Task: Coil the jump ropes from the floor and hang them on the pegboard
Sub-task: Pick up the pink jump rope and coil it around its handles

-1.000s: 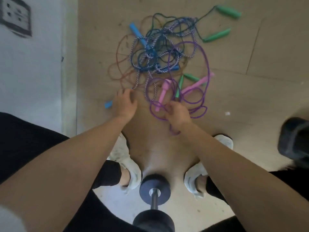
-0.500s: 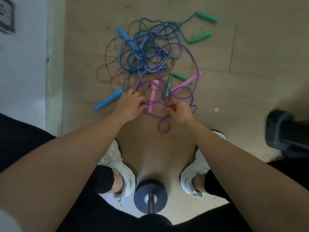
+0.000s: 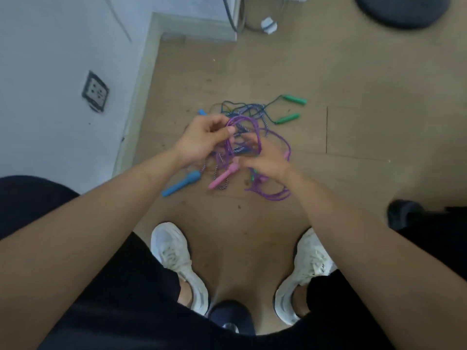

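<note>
**Reader:** Where do the ropes lie, and who holds what?

**Describer:** Seen from above, a person bends over a tangle of jump ropes on a wooden floor (image 3: 353, 185). The left hand (image 3: 206, 138) is raised above the pile, fingers curled, pinching several loops of the purple rope (image 3: 255, 127). That rope arches across to the right hand (image 3: 269, 161). Motion blur hides whether those fingers are closed on it. One pink handle (image 3: 222, 178) hangs down just below the hands. The pegboard is out of view.

**Reader:** What could go wrong from here?

**Describer:** The purple rope looks threaded through a blue-and-white striped rope (image 3: 241, 112). Lifting further would probably drag the striped rope up too and tighten the knot. The striped rope may in turn tug the blue handle (image 3: 182, 184) or the green handles (image 3: 290, 109) across the floor. More purple loops lie slack near the right wrist, and winding them in unsorted would likely make an uneven coil that slips off a peg. A dumbbell (image 3: 228, 315) sits between the person's shoes, a likely trip hazard on stepping back.
</note>
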{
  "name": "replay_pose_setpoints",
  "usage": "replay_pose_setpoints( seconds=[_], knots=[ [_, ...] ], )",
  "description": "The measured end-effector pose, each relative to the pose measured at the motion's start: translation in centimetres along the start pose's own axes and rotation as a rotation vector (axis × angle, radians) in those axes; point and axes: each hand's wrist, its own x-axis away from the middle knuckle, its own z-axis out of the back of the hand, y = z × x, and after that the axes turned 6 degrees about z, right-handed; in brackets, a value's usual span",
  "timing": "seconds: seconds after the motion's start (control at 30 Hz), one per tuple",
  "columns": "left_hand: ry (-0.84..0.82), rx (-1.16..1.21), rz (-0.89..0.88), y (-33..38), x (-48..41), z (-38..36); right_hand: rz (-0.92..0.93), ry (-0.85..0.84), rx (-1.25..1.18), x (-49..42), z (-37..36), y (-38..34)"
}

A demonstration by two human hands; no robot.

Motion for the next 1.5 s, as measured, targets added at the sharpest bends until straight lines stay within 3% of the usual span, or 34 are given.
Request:
replay_pose_setpoints(
  seconds=[0.13,0.4,0.63,0.87,1.1,1.5],
  knots=[
    [0.108,0.117,-0.032,5.0,1.9,0.7,0.071,-0.026,0.098,-0.2,2.0,-3.7],
    [0.393,0.312,-0.028,13.0,3.2,5.9,0.162,0.155,0.071,1.0,7.6,-8.7],
    [0.405,0.398,-0.103,19.3,5.0,8.6,0.228,0.073,0.104,1.8,8.7,-13.2],
    [0.554,0.74,-0.175,21.3,6.9,12.4,0.195,0.054,0.238,0.1,7.2,-14.2],
    [0.795,0.89,-0.114,17.7,6.7,16.6,-0.094,0.075,0.279,-0.6,7.4,-8.4],
    [0.698,0.691,0.058,10.1,0.0,12.7,-0.265,0.033,0.313,-0.3,3.4,5.7]
  ],
)
